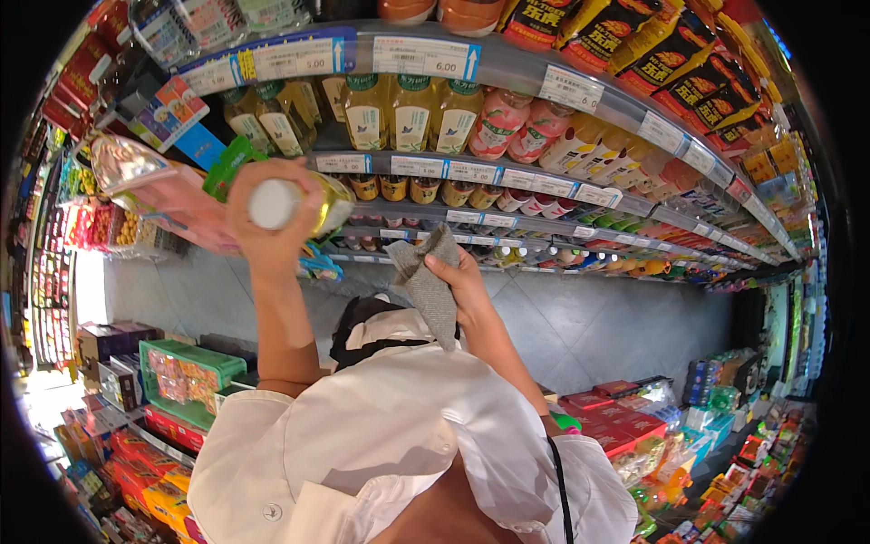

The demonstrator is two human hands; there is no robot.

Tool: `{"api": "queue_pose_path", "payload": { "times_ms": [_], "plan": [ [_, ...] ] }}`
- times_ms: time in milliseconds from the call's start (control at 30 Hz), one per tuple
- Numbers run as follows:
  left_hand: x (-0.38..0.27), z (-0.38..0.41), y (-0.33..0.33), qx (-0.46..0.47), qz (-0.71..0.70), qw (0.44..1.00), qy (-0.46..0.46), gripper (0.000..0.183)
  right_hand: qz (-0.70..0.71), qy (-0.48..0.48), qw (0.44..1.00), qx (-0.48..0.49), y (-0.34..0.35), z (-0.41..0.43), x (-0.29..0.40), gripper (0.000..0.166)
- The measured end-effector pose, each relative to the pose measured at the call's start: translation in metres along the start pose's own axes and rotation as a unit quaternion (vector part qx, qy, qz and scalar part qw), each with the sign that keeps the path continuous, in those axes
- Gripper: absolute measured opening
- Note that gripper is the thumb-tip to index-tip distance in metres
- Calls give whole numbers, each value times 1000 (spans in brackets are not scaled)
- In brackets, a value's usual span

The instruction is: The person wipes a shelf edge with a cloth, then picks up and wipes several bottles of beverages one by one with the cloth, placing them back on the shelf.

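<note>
My left hand (275,221) is wrapped around a bottle of yellow liquid (334,204). A round white end of the bottle faces up at me; I cannot tell whether it is cap or base. The hand is slightly blurred, just in front of the shelf's left part. In my right hand (469,285) is a grey folded cloth (435,289), pinched under the thumb and hanging before my white shirt. Closest to the left hand on the shelf are tea bottles (282,122) with green caps and pale labels.
Shelf tiers with price tags (425,58) curve across ahead, holding peach drink bottles (499,126) and black-and-yellow drink packs (601,30). Pink hanging packaging (163,190) and a green clip-like piece (231,166) crowd the left hand. Behind me stand a green crate (194,353) and red boxes (612,415).
</note>
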State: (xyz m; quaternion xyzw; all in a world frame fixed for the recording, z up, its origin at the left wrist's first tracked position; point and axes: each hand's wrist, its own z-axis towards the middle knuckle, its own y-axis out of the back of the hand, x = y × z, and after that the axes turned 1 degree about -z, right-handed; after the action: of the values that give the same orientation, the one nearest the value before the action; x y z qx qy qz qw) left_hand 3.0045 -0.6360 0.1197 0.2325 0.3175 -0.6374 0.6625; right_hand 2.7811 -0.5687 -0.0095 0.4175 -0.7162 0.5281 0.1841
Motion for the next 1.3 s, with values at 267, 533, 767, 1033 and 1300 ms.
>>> {"api": "queue_pose_path", "payload": {
  "times_ms": [267,533,767,1033,1300],
  "plan": [
    [43,53,5,48,33,987,-147,19,63,46,997,-26,4,-16,15,28],
    [77,67,-15,151,56,974,-159,15,110,89,987,-81,26,-24,13,26],
    [97,85,-6,181,32,982,-34,15,99,102,988,-67,34,-23,21,33],
    [102,89,0,208,37,976,-47,20,100,84,990,-55,37,-12,23,33],
    [78,84,16,186,54,965,177,36,116,58,990,-54,18,-10,28,28]
  ]
}}
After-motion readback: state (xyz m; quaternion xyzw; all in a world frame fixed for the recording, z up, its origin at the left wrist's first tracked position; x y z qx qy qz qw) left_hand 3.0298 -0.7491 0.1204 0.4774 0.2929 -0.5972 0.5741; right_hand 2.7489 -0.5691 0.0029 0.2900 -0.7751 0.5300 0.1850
